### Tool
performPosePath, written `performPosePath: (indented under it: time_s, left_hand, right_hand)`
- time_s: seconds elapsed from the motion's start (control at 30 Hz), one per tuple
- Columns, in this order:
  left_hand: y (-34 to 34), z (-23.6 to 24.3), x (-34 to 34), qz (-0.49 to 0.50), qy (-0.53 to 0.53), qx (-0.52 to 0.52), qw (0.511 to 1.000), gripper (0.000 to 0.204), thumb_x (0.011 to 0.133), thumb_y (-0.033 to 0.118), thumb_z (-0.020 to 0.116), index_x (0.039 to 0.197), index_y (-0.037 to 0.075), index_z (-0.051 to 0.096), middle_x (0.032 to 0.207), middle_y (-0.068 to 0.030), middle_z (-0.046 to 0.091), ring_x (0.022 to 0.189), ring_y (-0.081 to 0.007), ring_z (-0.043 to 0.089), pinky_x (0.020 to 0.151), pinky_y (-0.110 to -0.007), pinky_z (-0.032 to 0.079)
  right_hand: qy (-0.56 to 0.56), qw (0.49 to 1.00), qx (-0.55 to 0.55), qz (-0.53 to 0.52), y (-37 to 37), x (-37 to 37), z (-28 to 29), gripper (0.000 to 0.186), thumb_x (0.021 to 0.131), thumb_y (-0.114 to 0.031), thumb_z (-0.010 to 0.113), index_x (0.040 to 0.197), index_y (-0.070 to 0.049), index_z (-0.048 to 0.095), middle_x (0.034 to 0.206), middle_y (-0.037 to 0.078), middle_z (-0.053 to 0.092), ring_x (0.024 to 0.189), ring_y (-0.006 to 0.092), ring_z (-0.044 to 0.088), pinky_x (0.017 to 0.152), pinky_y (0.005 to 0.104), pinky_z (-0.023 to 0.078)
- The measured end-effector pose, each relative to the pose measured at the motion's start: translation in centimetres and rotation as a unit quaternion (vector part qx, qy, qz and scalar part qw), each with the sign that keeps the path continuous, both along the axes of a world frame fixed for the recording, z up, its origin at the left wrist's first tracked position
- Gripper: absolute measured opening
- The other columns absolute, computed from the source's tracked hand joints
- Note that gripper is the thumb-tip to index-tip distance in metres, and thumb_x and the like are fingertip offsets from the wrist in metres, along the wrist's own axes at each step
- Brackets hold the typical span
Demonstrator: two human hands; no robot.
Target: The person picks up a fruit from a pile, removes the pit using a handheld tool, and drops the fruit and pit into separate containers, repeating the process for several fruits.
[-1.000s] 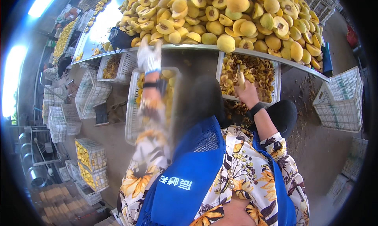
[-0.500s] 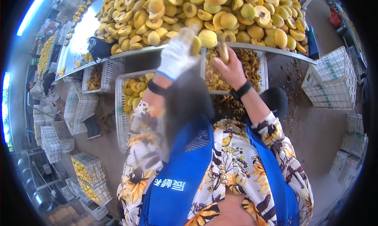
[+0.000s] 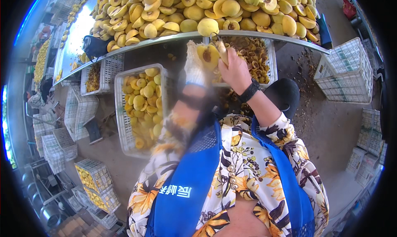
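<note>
My left hand, in a white glove and blurred, grips a cut yellow fruit half with its brown centre facing up. My right hand, bare, is closed on a pale-handled tool whose metal end is beside that half. Both hands are just below the metal edge of a table heaped with yellow fruit, whole and halved. Behind them a white crate holds brownish fruit scraps. At lower left another white crate holds yellow fruit pieces.
A dark bag lies at the table's left; a blue object is at its right end. White crates stand at right and left, some stacked with yellow fruit. Dark debris lies on the floor.
My left hand has moved right from the heap, then down toward my right hand, with a fruit half in it. My right hand has risen with the tool and closed in on that half.
</note>
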State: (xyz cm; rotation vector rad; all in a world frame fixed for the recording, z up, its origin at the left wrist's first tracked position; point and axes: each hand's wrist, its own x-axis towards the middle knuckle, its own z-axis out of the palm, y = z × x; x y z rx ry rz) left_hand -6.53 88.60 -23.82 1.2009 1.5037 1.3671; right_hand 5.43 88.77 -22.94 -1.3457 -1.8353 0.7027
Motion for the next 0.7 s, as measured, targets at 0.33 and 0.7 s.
performPosePath:
  time_s: [0.33, 0.7]
  left_hand:
    - [0.3, 2.1, 2.0, 0.111, -0.368, -0.079, 0.920, 0.036, 0.089, 0.038, 0.044, 0.098, 0.005, 0.055, 0.090, -0.0049, 0.057, 0.079, -0.0160, 0.056, 0.067, -0.030, 0.047]
    - [0.0, 2.0, 1.7, 0.048, -0.289, -0.018, 0.956, 0.021, 0.085, 0.019, 0.055, 0.092, 0.000, 0.061, 0.081, -0.0042, 0.059, 0.066, -0.0098, 0.056, 0.061, -0.021, 0.047]
  right_hand:
    - [-0.079, 0.993, -0.078, 0.044, -2.0, 0.9, -1.0, 0.023, 0.076, -0.009, 0.051, 0.092, 0.001, 0.038, 0.065, 0.026, 0.054, 0.066, 0.0431, 0.054, 0.060, 0.0495, 0.041]
    - [-0.018, 0.994, -0.088, 0.066, -3.1, 0.5, -2.0, 0.021, 0.076, -0.007, 0.049, 0.089, 0.004, 0.037, 0.064, 0.028, 0.053, 0.066, 0.0454, 0.053, 0.061, 0.0495, 0.042]
